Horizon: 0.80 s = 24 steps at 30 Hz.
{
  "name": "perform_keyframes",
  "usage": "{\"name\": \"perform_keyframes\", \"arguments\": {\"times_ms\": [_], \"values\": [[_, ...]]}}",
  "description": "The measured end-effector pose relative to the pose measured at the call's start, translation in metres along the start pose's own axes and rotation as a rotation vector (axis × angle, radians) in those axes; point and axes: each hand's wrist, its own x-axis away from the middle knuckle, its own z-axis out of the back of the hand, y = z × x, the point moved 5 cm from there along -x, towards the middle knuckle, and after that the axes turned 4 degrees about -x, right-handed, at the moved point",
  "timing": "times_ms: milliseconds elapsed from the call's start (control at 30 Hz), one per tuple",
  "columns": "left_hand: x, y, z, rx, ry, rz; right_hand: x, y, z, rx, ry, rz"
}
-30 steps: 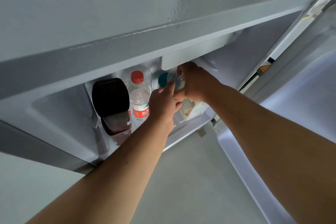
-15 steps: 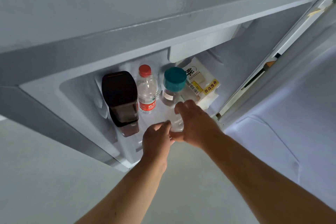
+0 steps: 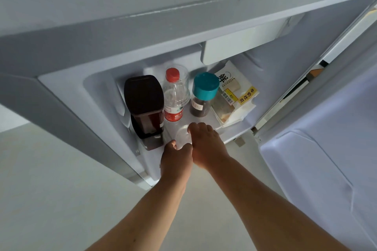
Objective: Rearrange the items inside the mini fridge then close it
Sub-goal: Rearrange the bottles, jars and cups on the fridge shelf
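Observation:
The mini fridge (image 3: 98, 96) stands open below me. On its floor stand a dark container with a black lid (image 3: 143, 104), a water bottle with a red cap (image 3: 173, 108) and a jar with a teal cap (image 3: 204, 96). A white bread packet (image 3: 236, 96) lies at the right. A clear glass (image 3: 180, 83) stands behind the bottle. At the front edge, my left hand (image 3: 175, 161) and my right hand (image 3: 206, 144) both hold a second clear glass (image 3: 183, 135), left hand from the near side, right hand from the right.
The fridge door (image 3: 326, 159) hangs open at the right, its inner liner facing me. A white flap (image 3: 240, 46) sits under the fridge ceiling at the back. The pale floor (image 3: 51, 189) spreads in front of the fridge.
Both hands have drawn back from the rear of the fridge, by the teal-capped jar, to the front edge, bringing the clear glass with them. The jar and bread packet are now uncovered.

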Motion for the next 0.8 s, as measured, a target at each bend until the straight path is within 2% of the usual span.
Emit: {"name": "perform_keyframes", "arguments": {"times_ms": [267, 333, 367, 433, 500, 567, 733, 800], "values": [[-0.001, 0.005, 0.002, -0.003, 0.026, -0.051, 0.002, -0.001, 0.003, -0.081, -0.049, -0.015], [-0.002, 0.008, 0.003, -0.008, 0.032, -0.088, 0.008, -0.001, 0.019, -0.034, -0.055, 0.016], [-0.001, 0.01, 0.004, -0.011, 0.039, -0.113, 0.01, -0.002, 0.032, 0.007, -0.02, 0.05], [-0.002, 0.017, 0.003, 0.002, 0.067, -0.176, 0.008, -0.006, 0.069, 0.02, 0.153, 0.124], [-0.003, 0.028, 0.0, 0.063, 0.095, -0.233, -0.002, -0.014, 0.112, -0.093, 0.364, 0.159], [-0.004, 0.037, -0.002, 0.125, 0.117, -0.241, -0.019, -0.026, 0.145, -0.22, 0.44, 0.175], [-0.01, 0.053, -0.007, 0.192, 0.122, -0.263, -0.059, -0.046, 0.16, -0.29, 0.157, 0.109], [-0.014, 0.056, -0.008, 0.187, 0.129, -0.247, -0.062, -0.046, 0.157, -0.329, 0.093, 0.096]]}}
